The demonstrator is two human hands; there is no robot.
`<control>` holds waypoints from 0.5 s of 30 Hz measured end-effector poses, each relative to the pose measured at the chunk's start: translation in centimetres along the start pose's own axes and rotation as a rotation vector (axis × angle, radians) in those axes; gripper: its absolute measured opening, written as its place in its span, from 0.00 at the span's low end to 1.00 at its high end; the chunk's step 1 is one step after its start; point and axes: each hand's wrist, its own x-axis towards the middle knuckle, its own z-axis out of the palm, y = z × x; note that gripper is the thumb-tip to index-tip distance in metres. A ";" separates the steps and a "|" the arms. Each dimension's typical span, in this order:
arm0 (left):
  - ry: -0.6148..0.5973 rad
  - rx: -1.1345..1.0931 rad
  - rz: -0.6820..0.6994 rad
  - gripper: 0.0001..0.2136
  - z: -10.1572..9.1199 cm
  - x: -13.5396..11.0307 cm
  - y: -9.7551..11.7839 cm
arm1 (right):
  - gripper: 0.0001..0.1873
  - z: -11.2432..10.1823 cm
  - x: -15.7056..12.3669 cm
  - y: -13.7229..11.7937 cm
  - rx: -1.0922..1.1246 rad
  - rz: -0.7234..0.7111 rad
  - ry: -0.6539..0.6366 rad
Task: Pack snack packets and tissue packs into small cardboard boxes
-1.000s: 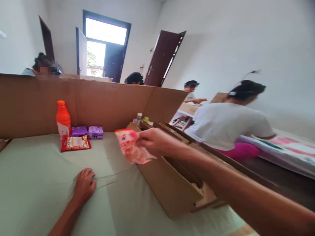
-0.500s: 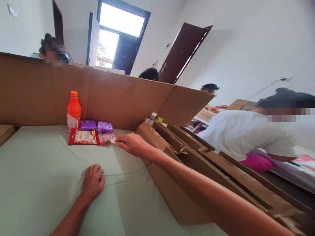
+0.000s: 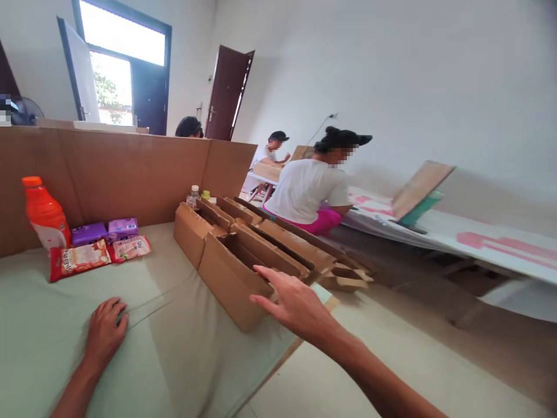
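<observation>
My right hand [image 3: 296, 299] is at the near end of a cardboard box with compartments [image 3: 226, 284], its thumb and fingers apart and nothing held. Whether it touches the box wall I cannot tell. On the pale green cloth [image 3: 174, 354], my left hand [image 3: 104, 334] rests palm down, fingers loosely bent and slightly apart. Beyond it lie a red snack bag [image 3: 82, 259] and a smaller pink-and-white packet [image 3: 133, 248]. Two purple tissue packs [image 3: 89, 234] sit behind these, beside an orange-capped bottle [image 3: 46, 215]. The insides of the compartments are mostly hidden.
A tall cardboard panel [image 3: 130, 174] borders the back of the table. A clear bottle [image 3: 192, 197] and a green-capped container [image 3: 206, 196] stand behind the box. At right, a person in a white shirt [image 3: 300, 188] sits by another long table [image 3: 435, 238].
My right hand has left the pink-and-white packet, moved right and nearer to the box, and opened. The view has turned right. My left hand stays on the cloth.
</observation>
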 end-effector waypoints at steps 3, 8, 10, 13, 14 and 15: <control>0.016 0.021 -0.004 0.14 -0.5 0.3 0.2 | 0.15 1.2 0.0 -0.1 0.050 0.003 -0.030; 0.032 0.012 -0.006 0.16 -0.7 0.0 1.7 | 0.11 1.7 0.0 -0.4 0.156 -0.090 0.119; 0.020 -0.009 0.005 0.18 -1.1 -0.7 3.1 | 0.13 1.3 -0.8 -0.7 0.247 -0.188 0.152; -0.076 -0.159 0.056 0.28 -2.9 -2.5 6.0 | 0.14 0.2 -2.7 -1.6 0.385 -0.360 0.139; -0.130 -0.241 0.076 0.34 -3.8 -3.1 6.9 | 0.15 -0.2 -3.4 -2.0 0.422 -0.404 0.122; -0.190 -0.326 0.089 0.40 -4.7 -3.7 7.8 | 0.15 -0.5 -3.9 -2.3 0.454 -0.433 0.109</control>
